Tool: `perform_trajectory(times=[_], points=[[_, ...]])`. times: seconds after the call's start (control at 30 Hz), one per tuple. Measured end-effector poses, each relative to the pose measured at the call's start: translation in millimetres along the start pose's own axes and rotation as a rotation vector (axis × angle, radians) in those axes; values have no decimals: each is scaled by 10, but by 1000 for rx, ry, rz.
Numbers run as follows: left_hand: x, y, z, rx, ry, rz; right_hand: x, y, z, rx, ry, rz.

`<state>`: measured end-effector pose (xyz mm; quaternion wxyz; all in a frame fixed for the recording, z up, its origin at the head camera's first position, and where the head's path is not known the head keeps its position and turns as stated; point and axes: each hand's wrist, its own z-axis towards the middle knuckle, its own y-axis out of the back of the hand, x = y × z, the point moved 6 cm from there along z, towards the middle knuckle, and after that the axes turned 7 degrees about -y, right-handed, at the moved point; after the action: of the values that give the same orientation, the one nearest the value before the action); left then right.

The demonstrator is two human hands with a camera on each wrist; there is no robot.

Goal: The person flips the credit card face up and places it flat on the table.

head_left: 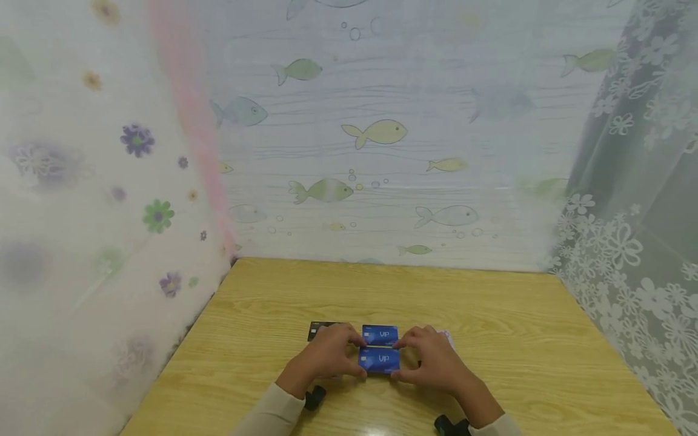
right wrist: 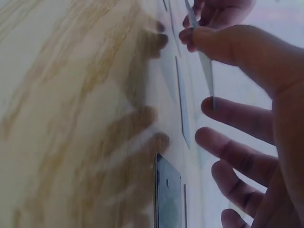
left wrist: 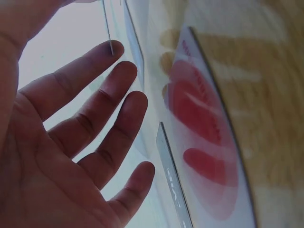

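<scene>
My left hand (head_left: 335, 351) and right hand (head_left: 433, 360) hold a blue VIP card (head_left: 378, 360) level between them. Each pinches one short side with thumb and index fingertip, while the other fingers spread loosely. In the right wrist view, the held card (right wrist: 203, 64) appears edge-on, raised off the tabletop. A second blue VIP card (head_left: 380, 334) lies just beyond it. Beside my left hand is a black card (head_left: 322, 328), partly covered by the fingers. The left wrist view shows a white card with red ovals (left wrist: 202, 128) lying below that hand.
A pink-patterned card (head_left: 447, 336) peeks out behind my right hand. In the right wrist view, a dark glossy card (right wrist: 168, 194) lies under the fingers. The wood-grain table (head_left: 491, 303) meets printed curtains (head_left: 376, 224) at the back and sides. Black wrist cameras (head_left: 449, 426) sit at both sleeves.
</scene>
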<state>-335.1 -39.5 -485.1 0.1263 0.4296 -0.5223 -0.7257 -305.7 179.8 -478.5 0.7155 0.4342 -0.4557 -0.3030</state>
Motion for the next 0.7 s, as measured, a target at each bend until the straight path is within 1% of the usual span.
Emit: perform_trajectory(times=[0.1,0.23,0.4,0.5,0.7], points=[[19,-30,5,3,19,29,-12,-36,12,20,0,-48],[10,-56,4,-1,31,50,-25,-77,27,42,-3,-82],[-23,-60,3,-19,50,66,-5,-83,31,54,-20,-94],[-28,-66,11,-18,72,83,13,-80,25,59,-30,-99],[-25,-70,29,-10,104,151,21,-82,30,57,-46,-128]])
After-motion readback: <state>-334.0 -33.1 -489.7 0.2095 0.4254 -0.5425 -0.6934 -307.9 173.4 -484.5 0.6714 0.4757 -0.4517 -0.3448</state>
